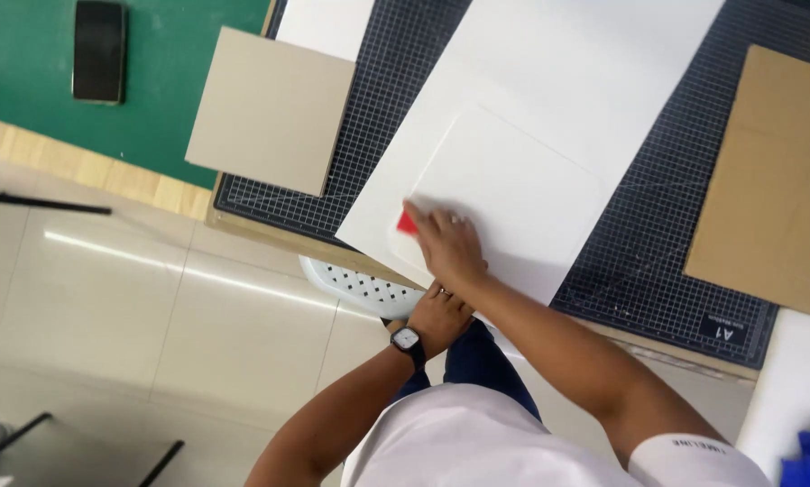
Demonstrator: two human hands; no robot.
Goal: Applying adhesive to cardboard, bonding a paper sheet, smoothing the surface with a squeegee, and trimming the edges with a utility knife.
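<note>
Right hand: The right hand (448, 242) lies flat on the small white sheet (513, 194), near its lower left corner. Its grip is closed on a little red tool (408, 222), which peeks out at the fingertips and touches the sheet.

Left hand: The left hand (438, 316) sits just under the right wrist, at the edge of the surface (270, 233). It has a ring and a black watch (407, 340). I cannot tell if its grip is open or closed, or if it holds anything.

Why held so: The flat hand seems to press the tool down on the sheet. The left hand looks like it steadies the right arm.

Small white sheet: It lies on top of a big white board (558, 81). It is turned a bit, so its corners point up, down and to the sides, like a kite.

Big white board: Its long side runs from the lower left up to the upper right. It rests on a dark cutting mat with a grid (658, 261).

Grey card: A grey square card (271, 108) lies at the left end of the mat and hangs over the edge.

Brown card: A brown card (775, 180) lies on the right side of the mat.

Phone: A dark phone (98, 50) lies on a green mat (179, 81), well apart from the hands.

White stool: A white stool with holes (355, 287) shows below the surface edge.
</note>
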